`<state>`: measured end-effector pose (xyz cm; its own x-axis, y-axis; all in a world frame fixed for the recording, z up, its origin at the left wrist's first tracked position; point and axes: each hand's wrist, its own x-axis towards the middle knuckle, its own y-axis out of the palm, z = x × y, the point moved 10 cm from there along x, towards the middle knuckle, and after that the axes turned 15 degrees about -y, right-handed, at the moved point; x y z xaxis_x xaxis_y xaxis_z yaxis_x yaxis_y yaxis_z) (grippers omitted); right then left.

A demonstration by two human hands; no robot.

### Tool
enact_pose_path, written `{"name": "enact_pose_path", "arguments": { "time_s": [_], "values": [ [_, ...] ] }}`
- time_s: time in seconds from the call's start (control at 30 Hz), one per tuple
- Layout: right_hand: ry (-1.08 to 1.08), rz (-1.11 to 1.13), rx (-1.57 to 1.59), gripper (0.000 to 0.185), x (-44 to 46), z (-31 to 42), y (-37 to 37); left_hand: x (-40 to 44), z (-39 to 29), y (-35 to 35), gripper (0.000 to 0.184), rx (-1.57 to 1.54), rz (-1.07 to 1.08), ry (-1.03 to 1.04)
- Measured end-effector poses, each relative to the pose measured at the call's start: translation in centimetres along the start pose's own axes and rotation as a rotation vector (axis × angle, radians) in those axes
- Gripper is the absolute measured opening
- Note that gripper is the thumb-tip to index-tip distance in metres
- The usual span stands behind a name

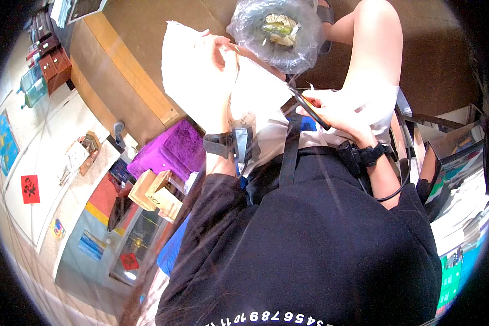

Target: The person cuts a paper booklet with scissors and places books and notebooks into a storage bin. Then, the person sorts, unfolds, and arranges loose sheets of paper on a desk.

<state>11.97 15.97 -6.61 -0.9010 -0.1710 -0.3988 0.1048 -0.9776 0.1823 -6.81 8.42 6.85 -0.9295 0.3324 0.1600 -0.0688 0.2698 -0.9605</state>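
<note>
Bin [242,46] with a clear bag [304,57] serves us as the landmark, and inside it we see pale and yellow-green scraps [280,28]. The bag is spread over the rim, probably so that it does not slip down. To the left of the bin, and a little nearer to the wearer, is the left hand [216,51]; its fingers are bent and, as far as glare permits us to judge, closed on a pale item [263,89], which is just on the near side of the bin. Where this item ends, and what material it is, we cannot tell. On the near right side of the bin, the right hand [339,114] has its fingers closed around a dark tool [318,116] with some orange on it. The tool slants with its far end toward the pale item; whether they touch, we cannot tell. We suppose that the left hand steadies the item, which leaves the right one free for the tool. Right of the bin a leg [375,49] is bent, perhaps to give the bin its room.
</note>
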Motion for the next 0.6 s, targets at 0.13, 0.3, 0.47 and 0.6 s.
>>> {"name": "enact_pose_path", "arguments": {
  "time_s": [0.13, 0.3, 0.47, 0.6],
  "values": [
    [0.0, -0.01, -0.05, 0.038, 0.4, -0.8, -0.1, 0.0, 0.0, -0.1, 0.012, 0.025, 0.002, 0.005],
    [0.02, 0.062, -0.227, 0.037, 0.4, 1.3, -0.2, 0.0, 0.2, -0.5, 0.014, -0.022, -0.001, -0.038],
    [-0.004, 0.1, -0.301, 0.041, 0.8, 0.6, -0.2, 0.0, 0.1, -0.5, 0.016, -0.073, 0.007, -0.053],
    [0.005, 0.158, -0.258, 0.05, 0.8, -0.4, 0.3, 0.0, 0.3, -0.7, 0.014, -0.031, -0.022, -0.048]
  ]
}}
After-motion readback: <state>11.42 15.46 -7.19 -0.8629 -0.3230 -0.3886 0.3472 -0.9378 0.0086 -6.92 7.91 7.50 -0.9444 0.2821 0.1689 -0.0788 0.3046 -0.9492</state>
